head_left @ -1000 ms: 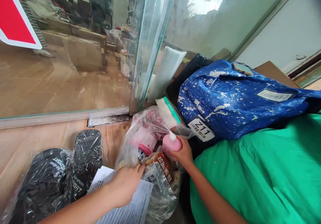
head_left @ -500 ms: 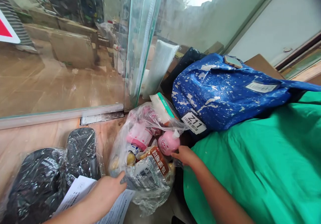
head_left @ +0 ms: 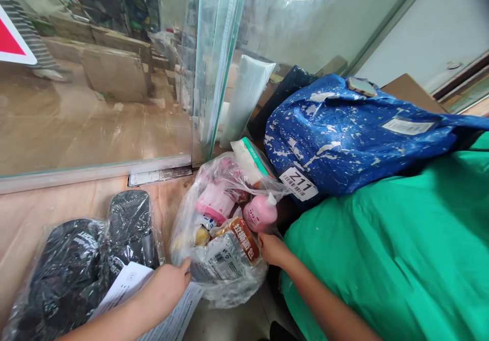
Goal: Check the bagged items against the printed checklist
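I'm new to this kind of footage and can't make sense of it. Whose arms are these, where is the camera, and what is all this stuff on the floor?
The camera sits on a person's head, looking down at their own bare arms. The left hand rests on printed papers and touches a clear plastic bag of goods. The right hand grips the bag's other side, just below a pink bottle. To the left lie black shoes in plastic wrap. To the right are a blue parcel tagged Z11 and a green bag. Behind stands a glass door.

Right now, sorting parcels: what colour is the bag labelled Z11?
Blue with white flecks, head view.
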Motion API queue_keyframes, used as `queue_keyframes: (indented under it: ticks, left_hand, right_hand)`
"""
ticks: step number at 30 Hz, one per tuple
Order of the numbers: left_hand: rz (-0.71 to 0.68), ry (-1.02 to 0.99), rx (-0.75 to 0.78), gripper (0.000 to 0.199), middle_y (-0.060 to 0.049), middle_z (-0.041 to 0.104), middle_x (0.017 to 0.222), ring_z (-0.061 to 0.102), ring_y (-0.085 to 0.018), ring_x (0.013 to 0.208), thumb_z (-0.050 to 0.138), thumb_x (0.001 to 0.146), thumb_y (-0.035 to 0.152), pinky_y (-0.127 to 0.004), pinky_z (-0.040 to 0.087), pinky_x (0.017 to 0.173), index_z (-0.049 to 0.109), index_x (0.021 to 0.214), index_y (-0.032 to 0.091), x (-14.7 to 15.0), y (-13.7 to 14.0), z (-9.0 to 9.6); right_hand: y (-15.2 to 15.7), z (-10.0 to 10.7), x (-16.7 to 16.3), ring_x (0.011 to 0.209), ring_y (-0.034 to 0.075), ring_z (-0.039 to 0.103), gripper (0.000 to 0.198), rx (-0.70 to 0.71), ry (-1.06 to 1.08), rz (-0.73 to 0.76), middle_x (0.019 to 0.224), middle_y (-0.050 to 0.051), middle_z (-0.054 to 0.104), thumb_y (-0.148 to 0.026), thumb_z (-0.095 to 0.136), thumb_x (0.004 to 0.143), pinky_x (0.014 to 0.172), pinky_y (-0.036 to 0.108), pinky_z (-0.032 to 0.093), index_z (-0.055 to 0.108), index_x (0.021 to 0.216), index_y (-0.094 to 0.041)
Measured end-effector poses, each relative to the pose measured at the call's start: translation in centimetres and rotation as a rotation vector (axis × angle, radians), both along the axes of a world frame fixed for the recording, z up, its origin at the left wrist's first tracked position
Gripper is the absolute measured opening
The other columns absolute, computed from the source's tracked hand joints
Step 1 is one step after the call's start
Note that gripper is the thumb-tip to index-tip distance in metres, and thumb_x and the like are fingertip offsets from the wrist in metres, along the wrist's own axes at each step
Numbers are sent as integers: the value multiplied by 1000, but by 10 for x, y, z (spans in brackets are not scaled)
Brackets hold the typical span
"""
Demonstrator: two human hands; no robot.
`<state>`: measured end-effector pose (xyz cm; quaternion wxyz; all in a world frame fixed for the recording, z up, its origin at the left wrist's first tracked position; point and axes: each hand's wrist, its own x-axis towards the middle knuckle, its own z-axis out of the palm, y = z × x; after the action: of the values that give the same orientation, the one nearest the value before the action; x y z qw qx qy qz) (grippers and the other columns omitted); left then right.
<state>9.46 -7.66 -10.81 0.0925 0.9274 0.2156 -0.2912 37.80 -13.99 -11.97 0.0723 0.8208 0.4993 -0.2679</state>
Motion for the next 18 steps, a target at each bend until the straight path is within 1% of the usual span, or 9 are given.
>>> queue_keyframes:
  ticks: [2,4,5,6,9,10,12,16,18]
  left_hand:
    - [-31,-10,6,52,-22,54,138,73,-32,75,42,66,-12,-49,61,69,68,104,12,-2,2,6]
    - [-48,-34,6,51,-20,49,144,73,-31,74,42,66,-11,-50,61,69,68,102,14,-5,6,14]
    - [-33,-39,11,52,-19,51,142,73,-31,74,41,65,-11,-50,61,69,67,101,15,-7,9,18]
    - [2,-41,28,54,-19,56,137,73,-31,75,39,64,-12,-50,60,69,67,101,15,-9,13,21]
    - [148,-38,103,58,-16,72,104,74,-32,80,32,63,-14,-48,59,70,66,102,13,-16,24,29]
    - [172,-45,129,58,-14,73,97,74,-32,81,31,64,-14,-47,59,70,66,101,13,-19,28,32]
    - [196,-89,203,56,-12,73,94,74,-30,77,30,64,-14,-41,58,66,66,98,13,-24,36,41]
    - [209,-179,410,51,-8,70,97,71,-23,66,28,69,-14,-30,48,56,64,93,14,-33,50,65]
    - [201,-176,459,48,-6,68,95,70,-21,65,27,73,-13,-28,44,55,63,91,15,-34,54,74]
  right_hand:
    - [4,18,3,70,14,58,21,54,49,29,72,1,64,1,51,74,59,24,32,61,80,-16]
    - [7,38,8,64,12,51,21,117,105,43,65,-3,57,1,50,72,58,23,29,60,78,-17]
    - [8,48,11,62,11,48,22,145,121,48,62,-4,53,1,49,71,57,23,29,60,78,-17]
    - [8,56,15,60,11,46,23,177,140,46,60,-5,49,0,48,71,56,23,29,60,79,-17]
    - [6,77,23,56,11,41,21,311,306,2,58,-6,42,-5,46,69,53,22,28,59,78,-17]
    - [6,83,25,55,11,39,18,362,391,-23,57,-6,41,-9,46,68,52,22,28,59,77,-18]
    - [4,93,27,52,11,38,13,449,542,-81,57,-6,41,-21,50,68,49,22,27,57,77,-18]
    - [4,108,28,48,9,37,25,526,670,-171,56,-7,42,-40,57,68,45,22,27,54,82,-19]
    - [7,110,29,47,9,34,27,550,692,-150,56,-8,39,-41,57,69,45,22,26,55,85,-19]
